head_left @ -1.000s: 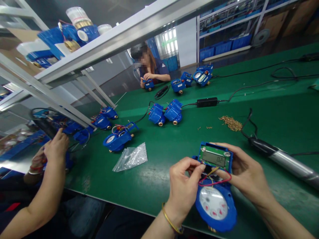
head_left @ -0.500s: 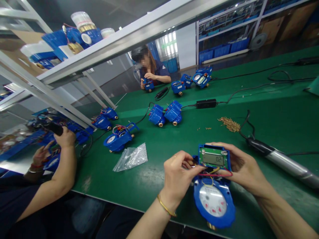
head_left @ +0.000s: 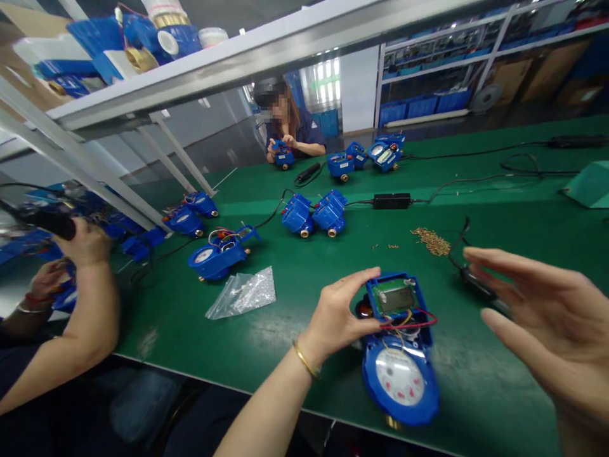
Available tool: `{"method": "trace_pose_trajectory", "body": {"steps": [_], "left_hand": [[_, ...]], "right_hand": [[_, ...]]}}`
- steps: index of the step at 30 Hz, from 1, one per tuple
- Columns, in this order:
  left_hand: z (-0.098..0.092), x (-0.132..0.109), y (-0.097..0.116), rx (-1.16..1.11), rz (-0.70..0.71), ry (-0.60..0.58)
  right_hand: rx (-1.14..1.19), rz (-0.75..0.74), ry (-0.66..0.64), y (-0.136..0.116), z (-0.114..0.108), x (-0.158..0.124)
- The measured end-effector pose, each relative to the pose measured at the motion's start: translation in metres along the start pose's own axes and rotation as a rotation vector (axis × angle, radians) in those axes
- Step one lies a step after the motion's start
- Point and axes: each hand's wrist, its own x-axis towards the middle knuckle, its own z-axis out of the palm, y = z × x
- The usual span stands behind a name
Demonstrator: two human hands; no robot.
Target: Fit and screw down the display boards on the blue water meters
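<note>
A blue water meter (head_left: 399, 381) lies on the bench in front of me, with a round white dial and an opened box holding a green circuit board with a small display (head_left: 397, 299). Red and yellow wires loop out between box and dial. My left hand (head_left: 333, 314) grips the box by its left side, thumb near the wires and fingers at the upper edge. To the right, my right hand (head_left: 537, 317) is in the air with fingers apart, holding nothing. Behind it, an electric screwdriver (head_left: 478, 282) is mostly hidden.
Beyond the meter lies a pile of small brass screws (head_left: 431, 242). A clear plastic bag (head_left: 245, 293) sits on the left. More blue meters (head_left: 314, 214) and a black cable adapter (head_left: 391, 201) stand farther back. One co-worker's arm (head_left: 90, 292) is at left; another person (head_left: 295, 133) sits opposite.
My right hand has let go of the meter's box and moved right, opening. My left hand has shifted from the wires to hold the box's side. The display digits no longer show clearly.
</note>
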Motion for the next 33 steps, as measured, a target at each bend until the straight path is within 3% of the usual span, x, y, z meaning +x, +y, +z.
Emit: {"method": "trace_pose_trajectory", "body": {"steps": [1,4,5,7,11,15,19,24,33], "left_hand": [[0.001,-0.001,0.001,0.026,0.053,0.023],[0.002,-0.003,0.001,0.114,0.206,0.077],[0.002,-0.004,0.0,0.142,0.238,0.095],[0.003,-0.004,-0.001,0.185,0.277,0.127],[0.005,-0.008,-0.005,0.227,0.323,0.167],[0.007,-0.01,-0.008,0.245,0.32,0.204],[0.006,-0.011,-0.008,0.273,0.359,0.223],[0.006,-0.007,-0.008,0.318,0.406,0.226],[0.005,-0.003,-0.008,0.299,0.406,0.195]], "right_hand": [[-0.05,-0.081,-0.043,-0.011,0.004,0.0],[-0.256,-0.304,-0.344,-0.029,0.023,-0.003],[-0.323,-0.343,-0.365,-0.029,0.029,-0.005],[-0.434,-0.339,-0.287,-0.024,0.037,-0.011],[-0.479,-0.054,-0.198,-0.008,0.037,-0.027],[-0.286,0.362,-0.089,-0.003,0.037,-0.037],[-0.056,0.643,-0.11,-0.003,0.047,-0.03],[0.201,0.844,-0.05,-0.002,0.053,-0.015],[0.299,1.018,-0.171,-0.004,0.049,-0.002]]}}
